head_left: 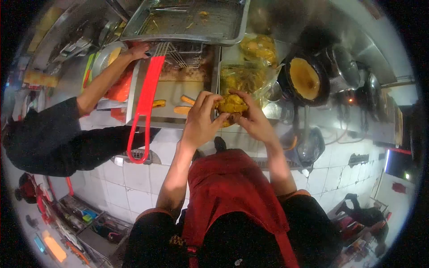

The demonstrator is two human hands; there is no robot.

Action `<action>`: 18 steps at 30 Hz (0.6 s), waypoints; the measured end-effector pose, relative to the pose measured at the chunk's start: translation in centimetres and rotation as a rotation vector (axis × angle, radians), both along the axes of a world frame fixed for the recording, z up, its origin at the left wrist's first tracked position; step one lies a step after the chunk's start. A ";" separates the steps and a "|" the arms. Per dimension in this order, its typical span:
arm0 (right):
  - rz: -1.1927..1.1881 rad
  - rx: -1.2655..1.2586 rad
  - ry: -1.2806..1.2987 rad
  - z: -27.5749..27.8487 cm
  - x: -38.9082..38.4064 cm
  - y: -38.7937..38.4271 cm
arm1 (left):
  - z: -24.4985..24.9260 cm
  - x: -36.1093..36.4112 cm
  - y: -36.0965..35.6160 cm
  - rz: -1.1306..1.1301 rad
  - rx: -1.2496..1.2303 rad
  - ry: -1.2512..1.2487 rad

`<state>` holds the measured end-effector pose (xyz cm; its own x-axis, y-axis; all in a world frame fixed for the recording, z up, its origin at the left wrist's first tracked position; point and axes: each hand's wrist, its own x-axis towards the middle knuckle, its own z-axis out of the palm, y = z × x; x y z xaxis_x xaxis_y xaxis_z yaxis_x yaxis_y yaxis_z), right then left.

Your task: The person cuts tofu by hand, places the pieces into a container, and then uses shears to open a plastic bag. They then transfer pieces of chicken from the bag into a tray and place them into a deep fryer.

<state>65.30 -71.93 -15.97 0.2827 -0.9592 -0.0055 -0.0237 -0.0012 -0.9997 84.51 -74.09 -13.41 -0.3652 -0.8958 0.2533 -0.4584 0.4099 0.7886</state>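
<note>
Here, both hands met w/ a yellow battered lump (231,105) between them. The left hand (199,119) pinched it from the left w/ thumb & fingers curled over the top; the right hand (253,119) cupped it from the right & below, fingers closed on it. The lump hung above the front edge of the fryer vat (170,91), just beside a clear bag (243,77) of more yellow pieces. Three orange strips (182,109) floated in the oil. A wire basket (181,53) w/ a long red handle (144,105) lay across the vat's left side. A co-worker's hand (138,50), black sleeve behind it, sat at the handle's top end; couldn't tell if it gripped. A metal tray (134,27) stood behind the vat, a black pan (306,78) of yellow batter to the right. A red apron (228,187) hung below the arms.
</note>
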 end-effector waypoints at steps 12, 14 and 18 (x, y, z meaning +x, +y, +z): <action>-0.027 -0.020 0.125 -1.1 1.3 0.1 | -0.9 1.0 1.1 0.093 0.012 -0.055; 0.043 0.128 0.186 0.0 1.2 0.2 | -2.1 1.2 0.8 0.164 -0.087 -0.049; 0.033 0.189 0.046 0.5 1.6 0.5 | -0.8 1.6 0.9 0.189 0.001 -0.029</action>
<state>66.92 -71.39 -15.50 0.3095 -0.9300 -0.1984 -0.0720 0.1851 -0.9801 86.09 -73.20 -14.19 -0.1973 -0.9495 0.2439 -0.5493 0.3131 0.7747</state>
